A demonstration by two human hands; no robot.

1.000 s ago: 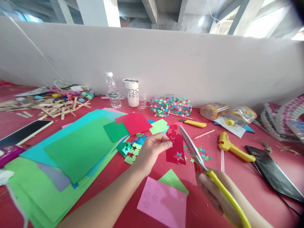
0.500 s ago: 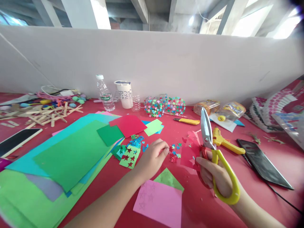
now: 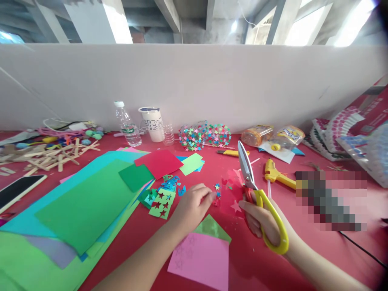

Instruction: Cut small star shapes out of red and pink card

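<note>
In my right hand (image 3: 257, 220) is a pair of scissors (image 3: 249, 173) with yellow and red handles, its blades pointing up and pressed together. My left hand (image 3: 194, 204) is curled low over the red table, thumb against the forefinger; what the fingertips hold, if anything, is hidden. Just beside those fingertips lie small colored paper stars (image 3: 217, 188). Between my hands is red paper (image 3: 227, 200) with scraps about it. A pink star (image 3: 235, 206) lies by my right fingertips. Nearer me, a pink sheet with drawn stars (image 3: 201, 260) overlaps a green sheet (image 3: 212, 228).
Large colored sheets (image 3: 87, 202) spread over the left side. Light green paper with star holes (image 3: 163, 204) lies left of my left hand. Farther back stand a water bottle (image 3: 129, 131), a white cup (image 3: 153, 125) and star-covered glasses (image 3: 192, 137). A utility knife (image 3: 232, 153) and yellow glue gun (image 3: 274, 173) lie right.
My right hand has come left with the scissors, closer to my left hand. My left hand stays curled by the small stars, and fewer of them show beside it. The camera view has shifted slightly.
</note>
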